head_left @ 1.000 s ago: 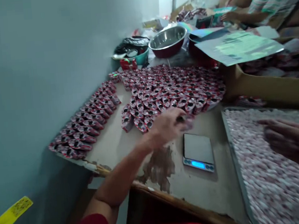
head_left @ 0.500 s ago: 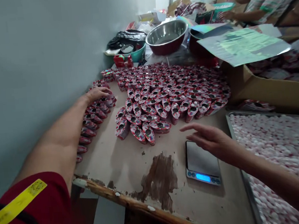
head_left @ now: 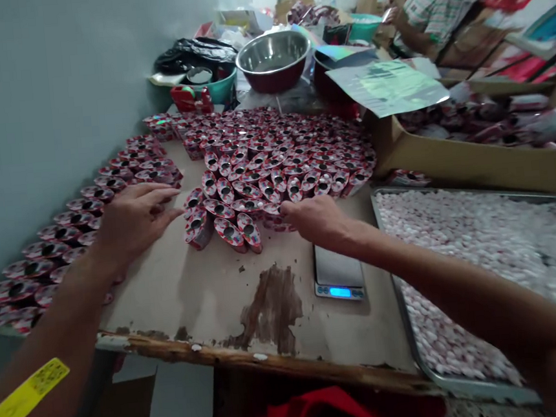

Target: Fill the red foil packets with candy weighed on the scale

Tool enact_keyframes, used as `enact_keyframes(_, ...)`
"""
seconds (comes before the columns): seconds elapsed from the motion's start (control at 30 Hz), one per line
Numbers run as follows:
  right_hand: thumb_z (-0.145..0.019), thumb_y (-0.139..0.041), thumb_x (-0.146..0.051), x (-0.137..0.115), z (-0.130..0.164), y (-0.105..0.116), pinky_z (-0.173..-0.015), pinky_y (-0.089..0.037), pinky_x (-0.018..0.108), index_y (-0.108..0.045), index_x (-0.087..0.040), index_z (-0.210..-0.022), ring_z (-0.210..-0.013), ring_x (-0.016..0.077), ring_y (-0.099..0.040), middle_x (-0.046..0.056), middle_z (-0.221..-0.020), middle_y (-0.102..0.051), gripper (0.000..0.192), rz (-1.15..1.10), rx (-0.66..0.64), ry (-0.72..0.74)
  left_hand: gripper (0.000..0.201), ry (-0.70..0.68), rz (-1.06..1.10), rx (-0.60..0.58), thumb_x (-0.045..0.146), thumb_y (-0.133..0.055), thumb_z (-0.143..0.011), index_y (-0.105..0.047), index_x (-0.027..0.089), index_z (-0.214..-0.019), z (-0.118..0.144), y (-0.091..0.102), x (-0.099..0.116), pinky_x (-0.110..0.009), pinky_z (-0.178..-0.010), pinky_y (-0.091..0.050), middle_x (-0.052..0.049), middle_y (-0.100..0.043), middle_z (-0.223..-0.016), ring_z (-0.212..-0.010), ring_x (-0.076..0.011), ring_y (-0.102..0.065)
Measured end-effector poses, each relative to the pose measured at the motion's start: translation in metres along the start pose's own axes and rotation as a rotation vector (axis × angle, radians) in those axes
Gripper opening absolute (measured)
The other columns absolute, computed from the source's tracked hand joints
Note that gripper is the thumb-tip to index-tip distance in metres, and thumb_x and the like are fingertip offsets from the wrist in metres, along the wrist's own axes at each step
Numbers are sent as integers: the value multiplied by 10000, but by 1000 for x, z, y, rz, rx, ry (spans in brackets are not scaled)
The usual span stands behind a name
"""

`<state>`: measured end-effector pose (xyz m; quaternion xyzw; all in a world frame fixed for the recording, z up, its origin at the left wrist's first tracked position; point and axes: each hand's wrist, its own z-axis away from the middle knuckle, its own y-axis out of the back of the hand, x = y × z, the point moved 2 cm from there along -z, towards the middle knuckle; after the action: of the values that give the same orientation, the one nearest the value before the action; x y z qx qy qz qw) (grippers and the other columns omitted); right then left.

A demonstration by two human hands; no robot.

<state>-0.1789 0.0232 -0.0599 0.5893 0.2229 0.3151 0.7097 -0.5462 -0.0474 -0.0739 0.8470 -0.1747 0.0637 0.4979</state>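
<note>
A large cluster of small red patterned boat-shaped boxes [head_left: 278, 153] covers the middle of the worn table [head_left: 203, 299]. A second row of the same boxes [head_left: 65, 227] runs along the wall at the left. My left hand [head_left: 133, 218] hovers flat with fingers spread between that row and the cluster, holding nothing. My right hand [head_left: 315, 221] reaches to the cluster's near edge, fingers curled over a box there [head_left: 272, 219]; whether it grips the box is unclear. A small digital scale [head_left: 338, 274] with a blue display lies just below my right wrist.
A metal tray [head_left: 395, 276] full of small pink-white candies sits at the right. Behind it is a cardboard box [head_left: 468, 159] of packets. A steel bowl [head_left: 273, 56], a teal basin [head_left: 221, 87] and papers stand at the back. Another person [head_left: 429, 13] works at the far right.
My left hand has drawn back from the far end of the wall row toward the cluster. My right hand has moved from above the scale forward to the cluster's near edge.
</note>
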Motion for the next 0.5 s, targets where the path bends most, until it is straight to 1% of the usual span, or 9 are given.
enact_keyframes(0.07, -1037, -488, -167, 18, 28, 9, -606, -244, 331, -695, -228, -1274, -798, 238, -730, 120, -985, -812, 321, 20, 22, -42, 442, 103, 25, 42, 605, -743, -826, -823, 305, -1141, 19, 4, 9, -510, -1147, -526, -40, -800, -1213, -1154, -311, -719)
enact_keyframes(0.13, -1036, -492, -176, 32, 63, 8, -594, -204, 336, -703, -231, -1272, -726, 221, -690, 103, -913, -801, 322, 31, 21, -56, 446, 272, 121, 103, 564, -778, -804, -814, 317, -1173, 33, 0, 12, -504, -1105, -559, -22, -799, -1175, -1083, -292, -730)
enact_keyframes(0.2, -1020, -481, -142, 40, 97, -6, -583, -172, 345, -718, -228, -1261, -654, 208, -650, 87, -831, -781, 349, 35, -14, -68, 505, 490, 380, 206, 529, -841, -765, -791, 282, -1202, 41, -14, 10, -484, -1106, -566, -36, -792, -1192, -1102, -279, -727)
enact_keyframes(0.27, -1017, -465, -130, 41, 123, -27, -577, -156, 347, -743, -225, -1199, -608, 204, -629, 78, -779, -765, 345, 12, -45, -93, 621, 649, 670, 277, 589, -860, -757, -747, 222, -1245, 39, -37, 5, -495, -1173, -524, -92, -760, -1311, -1253, -308, -690)
enact_keyframes(0.33, -1036, -461, -176, 39, 138, -46, -575, -166, 335, -758, -233, -1158, -599, 207, -636, 77, -783, -769, 327, -77, -16, -111, 736, 701, 825, 267, 705, -797, -799, -693, 194, -1318, 26, -64, -3, -526, -1245, -457, -143, -686, -1467, -1414, -346, -604)
enact_keyframes(0.4, -1046, -494, -268, 40, 146, -55, -581, -227, 308, -764, -260, -1195, -613, 212, -645, 60, -779, -764, 308, -267, 66, -132, 781, 692, 863, 226, 778, -693, -861, -646, 203, -1389, 3, -86, -13, -520, -1278, -427, -152, -601, -1585, -1497, -348, -543)
enact_keyframes(0.47, -1038, -566, -412, 51, 152, -55, -591, -316, 292, -771, -268, -1153, -611, 202, -618, 34, -723, -712, 276, -593, 153, -182, 790, 687, 909, 182, 801, -591, -918, -611, 203, -1434, -24, -102, -23, -502, -1294, -417, -165, -548, -1639, -1517, -340, -536)
enact_keyframes(0.5, -1033, -594, -497, 62, 156, -54, -580, -343, 287, -766, -257, -1074, -583, 185, -572, 19, -673, -652, 298, -802, 201, -235, 795, 689, 933, 158, 803, -534, -946, -594, 194, -1454, -38, -108, -27, -505, -1295, -419, -181, -527, -1654, -1512, -343, -546)
